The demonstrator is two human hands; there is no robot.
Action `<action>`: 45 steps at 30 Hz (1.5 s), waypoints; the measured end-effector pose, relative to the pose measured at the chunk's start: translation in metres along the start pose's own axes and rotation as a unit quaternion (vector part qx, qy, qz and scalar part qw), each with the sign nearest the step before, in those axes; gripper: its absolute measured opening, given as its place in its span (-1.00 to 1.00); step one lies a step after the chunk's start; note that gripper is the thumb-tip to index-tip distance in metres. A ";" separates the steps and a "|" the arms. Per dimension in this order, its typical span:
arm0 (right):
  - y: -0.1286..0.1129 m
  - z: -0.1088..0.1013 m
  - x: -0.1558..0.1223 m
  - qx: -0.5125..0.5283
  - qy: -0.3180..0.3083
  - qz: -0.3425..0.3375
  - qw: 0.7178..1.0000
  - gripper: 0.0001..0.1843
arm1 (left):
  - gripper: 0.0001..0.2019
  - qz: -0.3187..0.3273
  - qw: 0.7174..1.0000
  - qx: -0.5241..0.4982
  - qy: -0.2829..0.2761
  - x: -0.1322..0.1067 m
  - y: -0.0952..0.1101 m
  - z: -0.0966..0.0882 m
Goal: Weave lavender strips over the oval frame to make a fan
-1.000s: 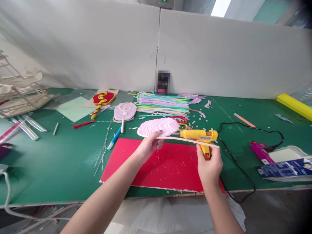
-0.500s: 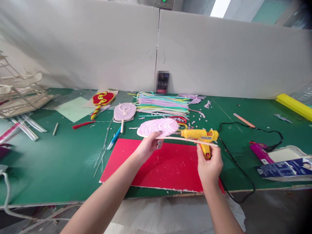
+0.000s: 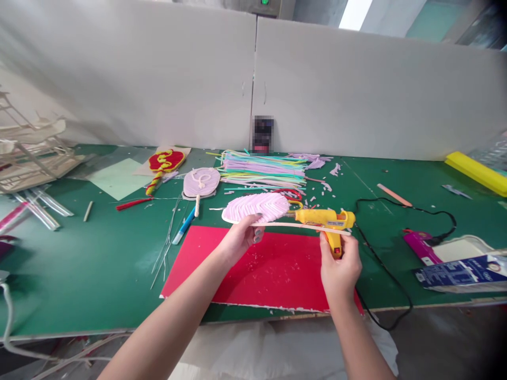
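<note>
My left hand [image 3: 245, 235] grips the lower edge of a lilac oval fan piece [image 3: 257, 206] made of fuzzy stems laid in a chevron pattern. A pale pink pipe cleaner [image 3: 291, 225] runs from the fan's lower edge to the right, its far end reaching my right hand. My right hand [image 3: 341, 266] is closed round the handle of a yellow glue gun [image 3: 317, 217], whose nozzle points left at the fan's right edge. Below both hands lies a red board [image 3: 253, 269]; whether the nozzle touches the fan I cannot tell.
Behind the fan lie scissors [image 3: 296, 205] and a bundle of pastel pipe cleaners [image 3: 263, 171]. A finished-looking lilac fan [image 3: 201, 182], a red-and-yellow fan [image 3: 166, 161] and a blue pen [image 3: 184, 227] are at left. The black cord [image 3: 380, 256] and a blue box [image 3: 461, 272] are at right.
Both hands, the fan and the glue gun keep nearly the same places. The pipe cleaner's right end has dropped slightly and shifted left. The whole view has shifted a little.
</note>
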State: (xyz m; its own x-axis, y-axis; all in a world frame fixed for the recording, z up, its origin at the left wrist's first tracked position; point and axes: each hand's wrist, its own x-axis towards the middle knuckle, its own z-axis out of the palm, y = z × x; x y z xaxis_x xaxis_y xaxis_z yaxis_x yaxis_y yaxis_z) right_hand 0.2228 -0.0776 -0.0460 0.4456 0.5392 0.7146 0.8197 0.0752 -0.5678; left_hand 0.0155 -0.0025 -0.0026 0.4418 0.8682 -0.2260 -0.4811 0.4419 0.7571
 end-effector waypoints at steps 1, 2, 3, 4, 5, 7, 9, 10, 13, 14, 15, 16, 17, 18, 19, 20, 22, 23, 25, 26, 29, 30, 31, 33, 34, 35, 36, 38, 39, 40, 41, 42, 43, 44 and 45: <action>0.000 0.000 0.000 -0.001 0.001 -0.002 1.000 -0.70 | -0.77 -0.001 1.000 0.000 0.001 0.000 0.000 0.000; 0.000 0.000 0.000 -0.002 0.003 -0.003 1.000 -0.70 | -0.77 -0.001 1.000 -0.001 0.003 0.000 0.001 0.001; 0.000 0.000 0.001 -0.004 0.004 -0.004 1.000 -0.70 | -0.76 -0.001 1.000 0.000 0.005 -0.001 0.001 0.001; 0.000 0.000 0.001 -0.005 0.006 -0.005 1.000 -0.71 | -0.76 -0.001 1.000 0.000 0.007 -0.001 0.001 0.001; -0.001 -0.001 0.001 -0.007 0.008 -0.006 1.000 -0.70 | -0.75 -0.001 1.000 0.000 0.007 -0.001 0.001 0.002; -0.001 -0.001 0.001 -0.009 0.011 -0.006 1.000 -0.70 | -0.75 0.000 1.000 0.000 0.004 -0.002 0.001 0.002; -0.001 -0.001 0.001 -0.009 0.012 -0.005 1.000 -0.70 | -0.76 0.001 1.000 -0.002 0.001 -0.002 0.001 0.002; -0.001 -0.001 0.001 -0.010 0.013 -0.005 1.000 -0.70 | -0.76 0.001 1.000 -0.003 0.001 -0.002 0.001 0.002; 0.000 0.000 0.000 -0.010 0.019 -0.004 1.000 -0.69 | -0.76 -0.002 1.000 -0.004 0.001 -0.002 0.002 0.002; 0.001 0.000 0.000 -0.010 0.021 -0.003 1.000 -0.69 | -0.76 -0.003 1.000 -0.004 0.001 -0.003 0.002 0.003; 0.002 0.001 -0.001 -0.010 0.023 -0.002 1.000 -0.69 | -0.75 -0.002 1.000 -0.004 0.002 -0.003 0.002 0.003; 0.002 0.001 -0.001 -0.011 0.023 -0.001 1.000 -0.69 | -0.75 -0.001 1.000 -0.004 0.002 -0.003 0.002 0.003; 0.002 0.001 -0.001 -0.014 0.023 0.001 1.000 -0.68 | -0.75 -0.001 1.000 -0.003 0.003 -0.003 0.001 0.003; 0.002 0.001 -0.001 -0.017 0.022 0.004 1.000 -0.68 | -0.74 0.000 1.000 -0.003 0.005 -0.003 0.001 0.003; 0.001 0.001 -0.001 -0.021 0.020 0.007 1.000 -0.68 | -0.74 0.000 1.000 -0.002 0.008 -0.003 0.001 0.003; 0.001 0.001 -0.001 -0.024 0.020 0.010 0.999 -0.68 | -0.74 0.001 1.000 -0.001 0.010 -0.002 0.001 0.003; -0.001 0.000 0.000 -0.029 0.020 0.015 0.999 -0.68 | -0.74 0.002 1.000 0.001 0.013 -0.002 0.001 0.003; -0.001 0.000 0.000 -0.030 0.020 0.016 0.999 -0.67 | -0.74 0.002 1.000 0.002 0.014 -0.002 0.000 0.003; -0.001 0.000 0.000 -0.032 0.019 0.020 0.999 -0.67 | -0.75 0.001 1.000 0.005 0.013 -0.002 0.000 0.003; -0.002 0.000 0.000 -0.032 0.018 0.022 0.999 -0.66 | -0.75 0.001 1.000 0.006 0.013 -0.002 0.001 0.004; -0.003 0.001 0.000 -0.029 0.023 0.039 0.999 -0.60 | -0.76 0.001 1.000 0.010 0.017 -0.003 0.002 0.005; -0.004 0.001 0.000 -0.030 0.025 0.046 0.998 -0.57 | -0.76 0.000 1.000 0.010 0.020 -0.003 0.002 0.005; -0.005 0.001 0.001 -0.033 0.025 0.052 0.998 -0.53 | -0.76 0.000 1.000 0.009 0.022 -0.003 0.003 0.005; -0.003 -0.002 0.005 -0.049 0.015 0.063 0.997 -0.47 | -0.76 -0.005 1.000 0.010 0.025 -0.004 0.004 0.006; 0.000 -0.004 0.007 -0.059 0.005 0.063 0.996 -0.46 | -0.76 -0.011 0.999 0.014 0.026 -0.005 0.004 0.005; 0.004 -0.007 0.010 -0.070 -0.008 0.061 0.996 -0.45 | -0.76 -0.023 0.999 0.025 0.029 -0.007 0.005 0.005; 0.011 -0.010 0.013 -0.080 -0.022 0.057 0.995 -0.45 | -0.76 -0.038 0.998 0.042 0.034 -0.009 0.005 0.004; 0.028 -0.017 0.020 -0.105 -0.050 0.045 0.992 -0.44 | -0.77 -0.069 0.993 0.088 0.046 -0.015 0.007 0.001; 0.037 -0.021 0.023 -0.121 -0.064 0.048 0.989 -0.44 | -0.77 -0.081 0.989 0.110 0.049 -0.019 0.007 0.000; 0.047 -0.024 0.025 -0.139 -0.079 0.055 0.986 -0.43 | -0.77 -0.091 0.986 0.128 0.050 -0.024 0.007 -0.002; 0.056 -0.026 0.027 -0.159 -0.095 0.064 0.981 -0.42 | -0.76 -0.105 0.983 0.144 0.047 -0.028 0.007 -0.003; 0.064 -0.028 0.029 -0.177 -0.112 0.069 0.975 -0.41 | -0.75 -0.120 0.979 0.158 0.045 -0.033 0.007 -0.004; 0.071 -0.029 0.030 -0.191 -0.129 0.068 0.971 -0.40 | -0.74 -0.134 0.975 0.168 0.047 -0.037 0.007 -0.005; 0.077 -0.030 0.031 -0.202 -0.143 0.062 0.967 -0.39 | -0.72 -0.148 0.972 0.177 0.049 -0.041 0.007 -0.006; 0.081 -0.030 0.031 -0.209 -0.151 0.055 0.965 -0.39 | -0.69 -0.160 0.969 0.183 0.054 -0.044 0.006 -0.007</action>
State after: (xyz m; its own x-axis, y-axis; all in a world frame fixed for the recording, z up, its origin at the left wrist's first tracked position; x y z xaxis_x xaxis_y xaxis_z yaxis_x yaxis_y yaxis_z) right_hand 0.3142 -0.0799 -0.0576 0.4641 0.7495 0.4721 0.8754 -0.3068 -0.3736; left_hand -0.0119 -0.0363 0.0081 0.4335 0.7271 -0.5323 -0.0236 0.5997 0.7999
